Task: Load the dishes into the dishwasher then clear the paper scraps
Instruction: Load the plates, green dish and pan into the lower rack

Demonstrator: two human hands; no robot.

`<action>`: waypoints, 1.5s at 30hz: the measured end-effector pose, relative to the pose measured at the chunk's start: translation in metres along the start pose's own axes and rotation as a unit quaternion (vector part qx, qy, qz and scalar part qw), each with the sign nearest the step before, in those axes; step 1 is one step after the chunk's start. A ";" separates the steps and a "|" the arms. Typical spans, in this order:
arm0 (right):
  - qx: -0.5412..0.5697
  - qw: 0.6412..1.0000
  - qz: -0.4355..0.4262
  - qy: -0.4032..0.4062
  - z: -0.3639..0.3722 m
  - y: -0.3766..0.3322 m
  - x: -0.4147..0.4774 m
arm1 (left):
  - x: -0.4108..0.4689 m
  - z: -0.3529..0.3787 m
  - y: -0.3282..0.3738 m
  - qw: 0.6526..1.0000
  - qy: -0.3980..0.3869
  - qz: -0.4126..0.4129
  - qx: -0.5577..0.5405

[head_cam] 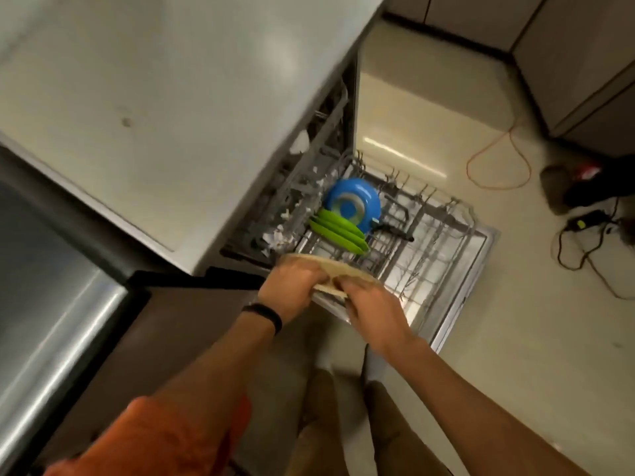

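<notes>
Both hands hold a tan plate (338, 269) edge-up over the near corner of the pulled-out lower dishwasher rack (443, 235). My left hand (292, 290) grips its left side and my right hand (374, 310) grips its right side. In the rack stand green plates (338, 231) on edge and, behind them, a blue bowl (354, 201). White paper scraps (285, 231) lie along the upper rack under the counter edge. The frame is motion-blurred.
A pale countertop (165, 108) fills the upper left, with a steel sink (41, 280) at the left edge. The open dishwasher door (477, 269) lies over the floor. An orange cord (498, 159) and black cables (584, 242) lie on the floor to the right. Cabinets (567, 63) stand at top right.
</notes>
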State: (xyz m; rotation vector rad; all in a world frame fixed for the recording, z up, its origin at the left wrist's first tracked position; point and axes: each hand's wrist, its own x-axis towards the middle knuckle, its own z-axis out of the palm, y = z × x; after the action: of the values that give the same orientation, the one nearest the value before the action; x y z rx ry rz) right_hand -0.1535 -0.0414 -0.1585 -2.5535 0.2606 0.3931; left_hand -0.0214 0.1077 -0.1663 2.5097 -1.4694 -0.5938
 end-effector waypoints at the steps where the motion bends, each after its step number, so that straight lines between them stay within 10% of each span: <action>1: 0.008 1.000 0.009 -0.006 0.016 0.008 0.012 | 0.013 0.015 -0.012 1.000 -0.015 0.006 -0.005; 17: 0.009 0.993 0.114 -0.023 0.182 0.082 0.179 | 0.127 0.179 -0.142 0.996 -0.043 -0.081 0.022; 45: 0.001 0.997 0.075 -0.031 0.205 0.094 0.211 | 0.143 0.210 -0.165 0.993 0.006 -0.066 0.095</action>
State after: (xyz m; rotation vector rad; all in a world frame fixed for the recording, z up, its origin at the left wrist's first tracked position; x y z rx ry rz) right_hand -0.0263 -0.0318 -0.4395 -2.5227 0.4315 0.5282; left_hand 0.0836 0.0766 -0.4483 2.7679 -1.4270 -0.4771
